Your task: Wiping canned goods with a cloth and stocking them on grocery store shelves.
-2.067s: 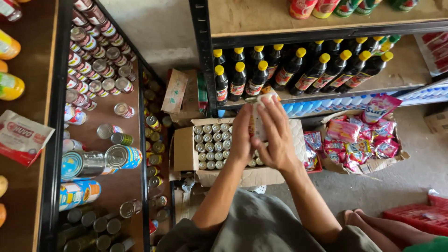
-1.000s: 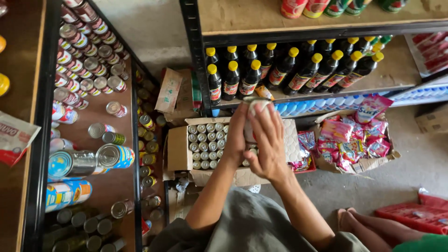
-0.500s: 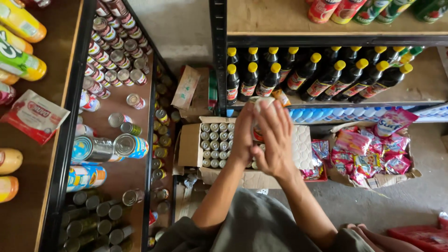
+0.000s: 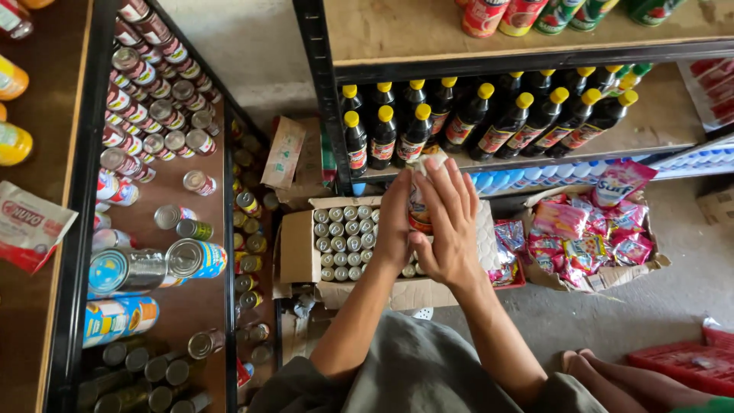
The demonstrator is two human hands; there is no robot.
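Fingers (image 4: 447,200) of the right hand (image 4: 446,229) lie spread and flat over a small bottle (image 4: 420,206), while the left hand (image 4: 395,226) wraps it from the other side; I record both hands as closed on that one bottle, which shows only as a strip of pale wrapping and an orange label between the palms. The bottle is held upright just above the open cardboard box (image 4: 298,248) on the floor, at its right half. In the box I count roughly twenty-five grey caps (image 4: 342,239) in tidy rows; those beneath the hands are hidden, so the full number cannot be told. On the shelf (image 4: 489,160) just behind the hands stand about fourteen dark bottles (image 4: 382,138) with yellow caps, in two staggered rows. To the right, a second carton (image 4: 592,277) holds pink and red sachets (image 4: 569,226), too jumbled to count. On the left rack (image 4: 84,229) I note three large tins (image 4: 126,269) lying on their sides, with many smaller tins (image 4: 149,115) ranked behind.
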